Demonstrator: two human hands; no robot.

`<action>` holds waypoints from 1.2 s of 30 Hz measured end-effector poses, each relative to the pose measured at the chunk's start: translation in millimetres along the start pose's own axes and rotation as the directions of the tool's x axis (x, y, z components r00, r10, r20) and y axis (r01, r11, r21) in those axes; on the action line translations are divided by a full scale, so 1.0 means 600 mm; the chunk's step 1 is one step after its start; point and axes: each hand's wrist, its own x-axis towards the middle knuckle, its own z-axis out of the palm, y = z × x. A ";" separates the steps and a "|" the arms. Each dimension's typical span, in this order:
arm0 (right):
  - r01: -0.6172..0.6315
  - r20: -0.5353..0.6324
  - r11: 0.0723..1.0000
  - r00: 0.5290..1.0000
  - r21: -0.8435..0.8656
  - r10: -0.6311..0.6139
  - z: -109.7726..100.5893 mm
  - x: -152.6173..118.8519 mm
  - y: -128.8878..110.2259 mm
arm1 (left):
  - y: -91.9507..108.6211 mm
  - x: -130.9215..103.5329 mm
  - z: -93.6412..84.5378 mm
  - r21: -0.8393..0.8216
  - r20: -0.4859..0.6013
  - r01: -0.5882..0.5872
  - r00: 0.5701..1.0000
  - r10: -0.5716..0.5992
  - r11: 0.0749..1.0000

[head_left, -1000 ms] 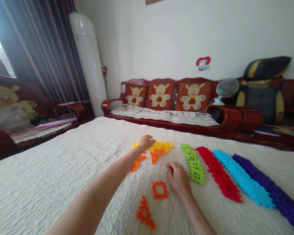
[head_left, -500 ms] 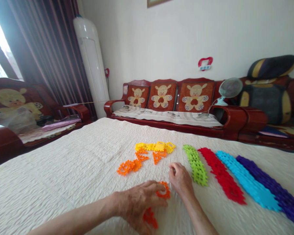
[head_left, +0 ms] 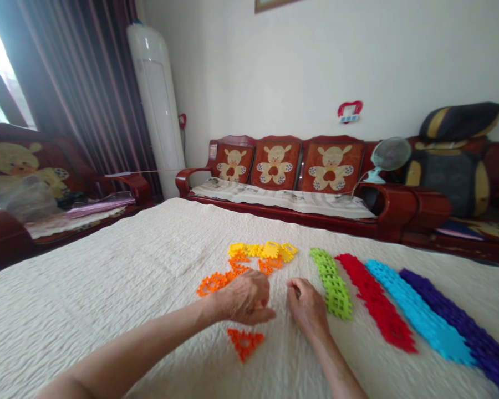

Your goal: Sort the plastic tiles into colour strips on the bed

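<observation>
My left hand (head_left: 247,296) is over the white quilted cover, just in front of the loose orange pieces (head_left: 212,282). Its fingers curl downward, and whatever they hold is hidden. Nearer to me lies an orange triangle (head_left: 244,343), apart from both hands. My right hand (head_left: 306,305) rests in a loose fist left of the green strip (head_left: 335,285), with nothing showing in its curl. Beyond the hands, more orange pieces (head_left: 270,265) touch a row of yellow pieces (head_left: 255,250).
Red (head_left: 378,302), light blue (head_left: 419,310) and purple (head_left: 453,318) strips of joined pieces lie to the right on the quilted cover (head_left: 128,266). A wooden sofa (head_left: 274,204) with bear cushions and a small fan (head_left: 391,154) stand behind.
My left hand has moved forward and curled its fingers. The orange ring under it is out of sight, and the orange triangle is uncovered, slightly farther forward and left. My right hand stays put.
</observation>
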 end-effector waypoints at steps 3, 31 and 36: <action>0.002 0.001 1.000 1.000 0.016 -0.002 0.000 0.000 0.000 | -0.020 0.044 0.011 0.089 -0.053 0.077 0.996 -0.073 0.993; 0.017 -0.023 0.999 1.000 -0.038 -0.018 0.004 -0.001 0.003 | -0.228 0.084 0.005 -0.112 0.098 0.866 0.498 -0.861 0.488; 0.012 -0.037 1.000 0.999 -0.024 -0.013 0.003 -0.002 -0.002 | -0.247 0.135 0.019 -0.125 0.131 0.858 0.513 -0.849 0.499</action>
